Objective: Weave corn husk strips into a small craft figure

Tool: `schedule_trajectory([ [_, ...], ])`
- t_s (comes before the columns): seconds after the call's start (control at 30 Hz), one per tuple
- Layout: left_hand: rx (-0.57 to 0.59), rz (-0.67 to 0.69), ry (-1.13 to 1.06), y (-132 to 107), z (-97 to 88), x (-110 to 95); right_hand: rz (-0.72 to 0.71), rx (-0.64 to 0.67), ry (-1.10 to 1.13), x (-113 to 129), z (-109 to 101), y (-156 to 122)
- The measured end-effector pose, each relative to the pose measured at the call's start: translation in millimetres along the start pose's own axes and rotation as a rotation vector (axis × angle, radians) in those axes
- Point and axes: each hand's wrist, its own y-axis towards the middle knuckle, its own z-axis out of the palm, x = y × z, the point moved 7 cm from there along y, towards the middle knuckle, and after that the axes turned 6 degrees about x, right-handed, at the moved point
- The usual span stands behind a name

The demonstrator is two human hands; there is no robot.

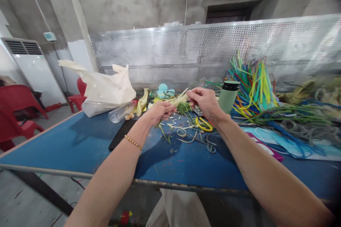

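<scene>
My left hand (160, 111) is closed round a bundle of pale yellow leaf strips (178, 99) held above the blue table (80, 142). My right hand (203, 100) pinches the upper end of the same strips, fingers pressed together. A gold bracelet (133, 142) sits on my left wrist. Below the hands lie cut green and pale strip scraps (186, 131) and yellow-handled scissors (204, 124).
A green flask with a black lid (228, 95) stands right of my hands. A heap of coloured strips (253, 85) covers the right side. A clear bottle (121, 112), a black tablet (122, 134) and a cream bag (103, 88) lie left. Perforated metal screen (186, 53) behind; red chairs (16, 113) at far left.
</scene>
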Motion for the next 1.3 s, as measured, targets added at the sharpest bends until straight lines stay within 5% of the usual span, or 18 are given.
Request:
schedule_trajectory([
  [0.2,0.035,-0.021,-0.018,0.4,1.7,1.9,-0.023,-0.021,-0.137,6.7,-2.3,-1.9],
  [0.3,0.053,-0.016,-0.064,1.7,0.9,2.7,-0.001,-0.006,-0.030,1.1,-2.2,-0.5],
  [0.57,0.151,0.026,-0.165,3.4,10.7,4.9,0.035,0.358,0.043,-13.2,43.4,-8.1],
  [0.9,0.269,-0.071,-0.144,-2.9,19.0,7.8,0.030,0.271,0.095,-12.8,17.4,0.3],
  [1.3,0.268,-0.053,-0.153,0.4,14.5,10.5,0.008,0.285,0.140,-14.9,16.4,1.5],
])
